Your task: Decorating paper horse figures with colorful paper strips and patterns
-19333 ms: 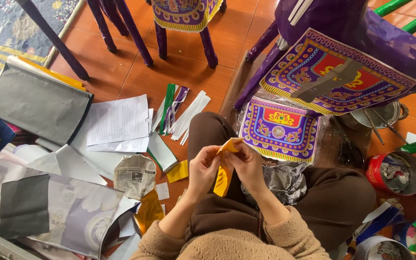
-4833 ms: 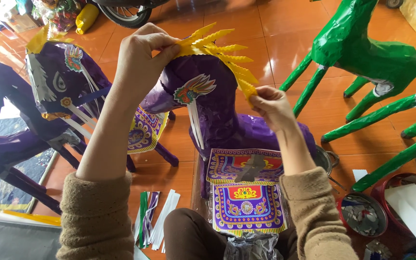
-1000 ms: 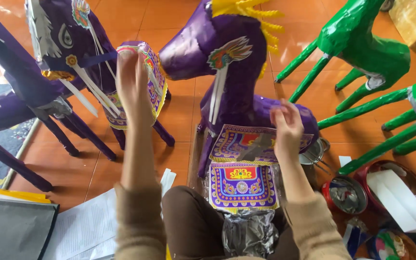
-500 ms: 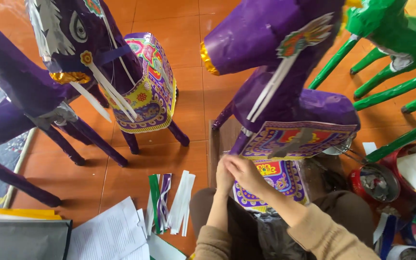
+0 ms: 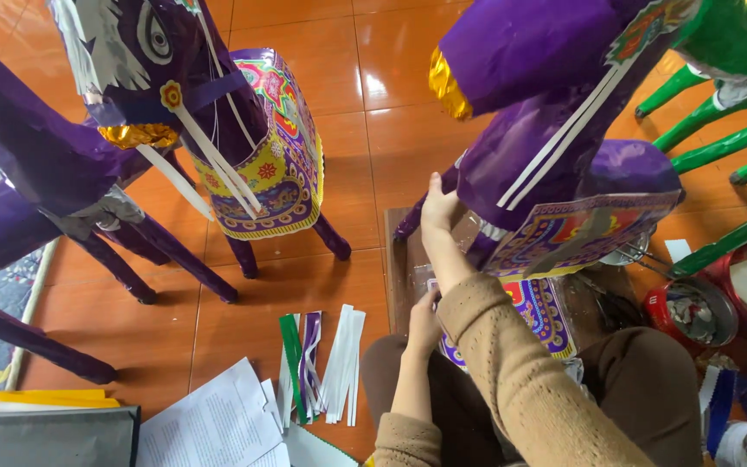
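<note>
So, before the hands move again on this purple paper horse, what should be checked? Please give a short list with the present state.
1. Right hand steadies the purple paper horse at its chest: ok.
2. Left hand is below, at the patterned saddle cloth; its grip: cannot tell.
3. Horse stands upright on the wooden board: ok.
4. White rein strips hang untorn: ok.
5. Paper strips lie on the floor beside the knee, within reach: ok.
</note>
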